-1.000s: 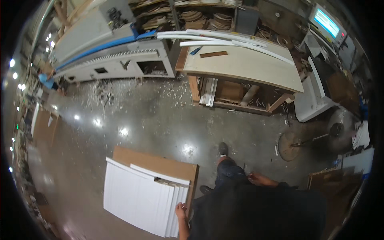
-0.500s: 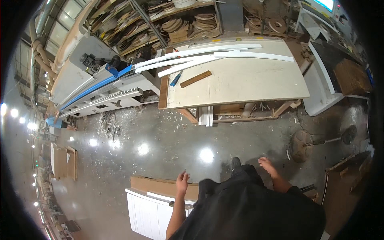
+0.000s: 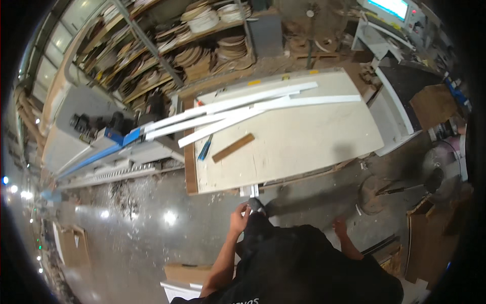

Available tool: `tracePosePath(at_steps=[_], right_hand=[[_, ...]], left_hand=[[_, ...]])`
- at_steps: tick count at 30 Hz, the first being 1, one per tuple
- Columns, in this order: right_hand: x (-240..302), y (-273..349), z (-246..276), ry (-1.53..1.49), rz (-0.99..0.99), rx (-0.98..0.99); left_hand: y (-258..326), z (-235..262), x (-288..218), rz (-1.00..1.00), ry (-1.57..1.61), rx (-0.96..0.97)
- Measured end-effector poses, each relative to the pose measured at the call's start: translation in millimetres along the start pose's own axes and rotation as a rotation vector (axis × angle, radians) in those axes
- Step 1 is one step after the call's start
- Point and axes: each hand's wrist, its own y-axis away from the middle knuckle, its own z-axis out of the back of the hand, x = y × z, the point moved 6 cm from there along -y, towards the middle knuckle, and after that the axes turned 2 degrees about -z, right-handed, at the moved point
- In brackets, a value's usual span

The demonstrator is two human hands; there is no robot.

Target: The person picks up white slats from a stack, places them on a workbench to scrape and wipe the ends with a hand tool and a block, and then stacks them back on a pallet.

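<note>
Grey floor separates tabletop edge from left hand and right hand, both half-open

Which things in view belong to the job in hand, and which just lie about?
Probably the job, around the left hand:
cream, flat-topped worktable
long, narrow white strips
flat white boards, lower edge

Apparently just lying about:
pale scraps on the floor
curved brown shelved pieces

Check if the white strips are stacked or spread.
Spread: the white strips lie at differing angles across the table, partly overlapping, their ends out of line.
</note>
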Motion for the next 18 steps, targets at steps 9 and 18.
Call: tracePosePath(at_steps=[9, 18], right_hand=[[152.9, 5.3, -93.9, 0.921, 0.374, -0.424], [477.7, -33.3, -229.9, 0.642, 1.026, -0.173]], left_hand=[[-217.6, 38.7, -45.9, -0.214, 0.024, 0.261], [-233.0, 67.7, -29.5, -0.058, 0.16, 0.175]])
